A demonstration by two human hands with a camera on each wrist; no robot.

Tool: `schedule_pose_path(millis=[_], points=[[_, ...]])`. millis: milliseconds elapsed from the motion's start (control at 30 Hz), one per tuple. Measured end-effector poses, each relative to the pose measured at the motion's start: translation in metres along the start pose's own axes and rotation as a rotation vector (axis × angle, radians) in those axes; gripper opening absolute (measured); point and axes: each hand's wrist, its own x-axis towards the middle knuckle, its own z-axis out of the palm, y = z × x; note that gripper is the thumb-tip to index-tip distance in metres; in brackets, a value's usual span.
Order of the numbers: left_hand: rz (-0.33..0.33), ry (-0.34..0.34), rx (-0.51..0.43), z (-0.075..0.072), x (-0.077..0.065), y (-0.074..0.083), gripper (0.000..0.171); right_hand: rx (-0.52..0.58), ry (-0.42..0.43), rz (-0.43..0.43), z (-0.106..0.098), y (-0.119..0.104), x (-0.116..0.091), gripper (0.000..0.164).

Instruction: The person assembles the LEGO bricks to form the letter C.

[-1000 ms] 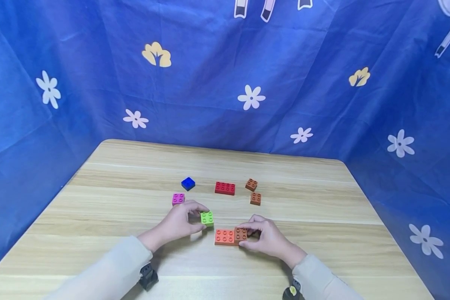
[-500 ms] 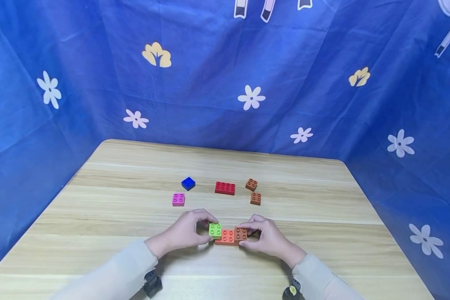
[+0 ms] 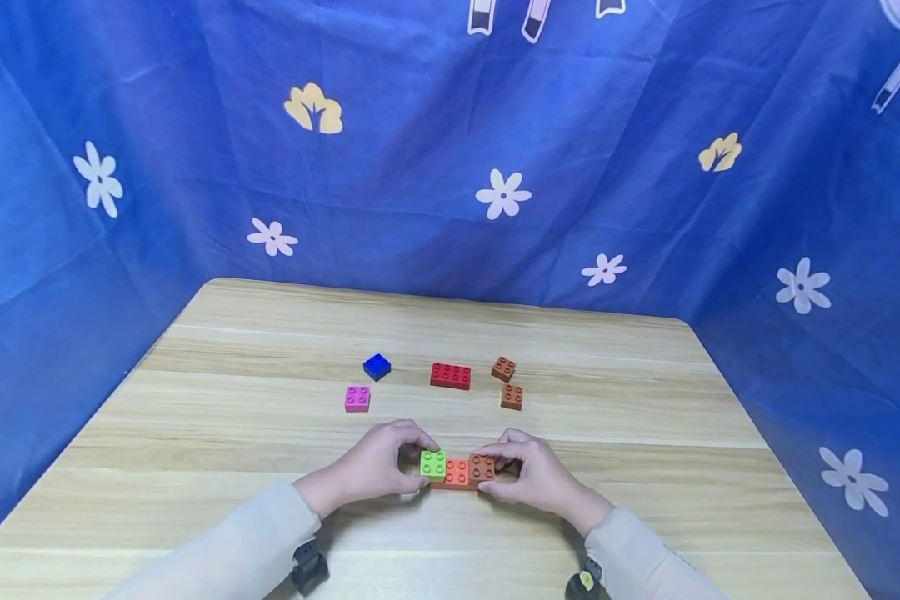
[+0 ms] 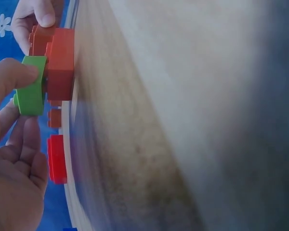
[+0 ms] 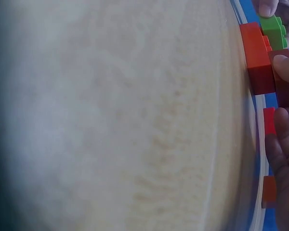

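My left hand [image 3: 378,462] pinches a lime-green toy brick [image 3: 432,465] between thumb and fingers, over the left end of a longer orange brick [image 3: 457,472]. In the left wrist view a narrow strip of studs shows between the green brick [image 4: 32,89] and the orange brick [image 4: 61,67]. On the orange brick's right end sits a square brown brick [image 3: 482,467], which my right hand [image 3: 532,475] grips by its sides. The orange brick's middle studs show between the two upper bricks. It stands on the wooden table [image 3: 450,546].
Farther back lie a blue brick [image 3: 377,367], a magenta brick [image 3: 357,398] and a red eight-stud brick [image 3: 450,376]. Two brown bricks, one behind [image 3: 503,368] and one nearer [image 3: 512,397], lie at back right. A blue patterned cloth [image 3: 420,167] hangs behind the table.
My left hand has carried the green brick right and toward me, from beside the orange brick to over its left end. My right hand has kept its hold on the brown brick.
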Motion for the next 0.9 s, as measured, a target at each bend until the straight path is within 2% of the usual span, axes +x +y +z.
schedule_pose_path(millis=[100, 267, 433, 633, 733, 900], points=[[0.003, 0.0, 0.013, -0.001, 0.0, 0.002, 0.037, -0.004, 0.001, -0.003, 0.005, 0.016, -0.002, 0.041], [0.013, -0.003, 0.043, -0.001, 0.001, 0.004, 0.037, -0.007, -0.008, 0.001, 0.006, 0.023, -0.003, 0.041], [0.016, -0.004, 0.06, -0.001, 0.003, 0.004, 0.036, -0.001, -0.011, 0.009, 0.005, 0.023, -0.004, 0.04], [0.023, -0.012, 0.057, -0.001, 0.003, 0.002, 0.036, -0.078, -0.038, 0.019, 0.006, 0.021, -0.004, 0.045], [0.028, -0.01, 0.058, -0.001, 0.002, 0.001, 0.037, -0.108, -0.046, 0.037, 0.009, 0.019, -0.002, 0.048], [0.034, -0.012, 0.059, -0.002, 0.002, 0.001, 0.037, -0.097, -0.049, 0.084, 0.016, 0.013, 0.004, 0.052]])
